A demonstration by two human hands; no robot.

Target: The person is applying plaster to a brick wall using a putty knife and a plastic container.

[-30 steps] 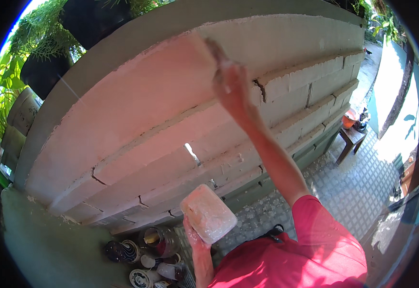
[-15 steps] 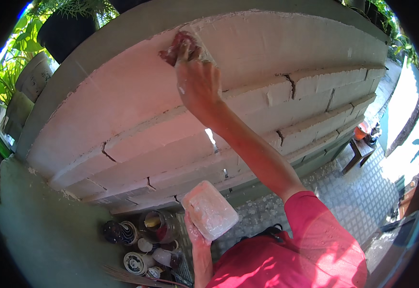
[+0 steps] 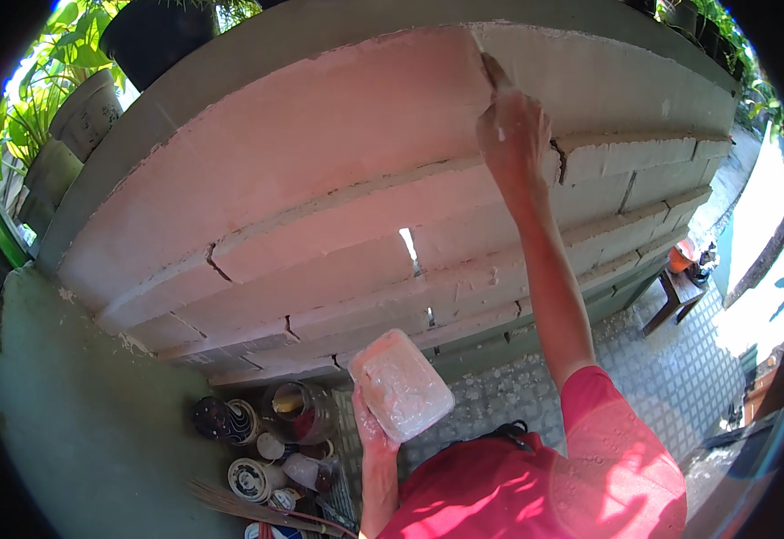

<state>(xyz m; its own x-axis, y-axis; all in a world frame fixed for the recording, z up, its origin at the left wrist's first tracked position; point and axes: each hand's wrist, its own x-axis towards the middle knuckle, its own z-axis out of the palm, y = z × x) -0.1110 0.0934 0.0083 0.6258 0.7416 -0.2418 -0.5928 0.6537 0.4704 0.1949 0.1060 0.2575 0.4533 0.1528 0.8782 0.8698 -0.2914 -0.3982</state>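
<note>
Right hand (image 3: 513,135): fingers together, clamped on a tool (image 3: 494,70) whose tip appears to meet the top band of the wall (image 3: 607,81); type of tool not clear, as my fingers cover most of it. Left hand (image 3: 376,429): clamped on the lower left side of a pale tub (image 3: 401,386), which I hold tilted in front of my shirt (image 3: 491,490), well below the tool. The tub's upper face is smeared pink; depth of contents cannot be told. Left of the tool, the band carries a pink coat (image 3: 320,117); right of it, the surface is paler, with a fairly sharp edge between. Step in hand, in my judgement: spreading the coat rightward under the grey rim (image 3: 257,63). The next move would seem to call for light, even pressure across that edge, a fresh load from the tub if the tool is running dry, and care at the crack (image 3: 561,162) just below my right hand.
</note>
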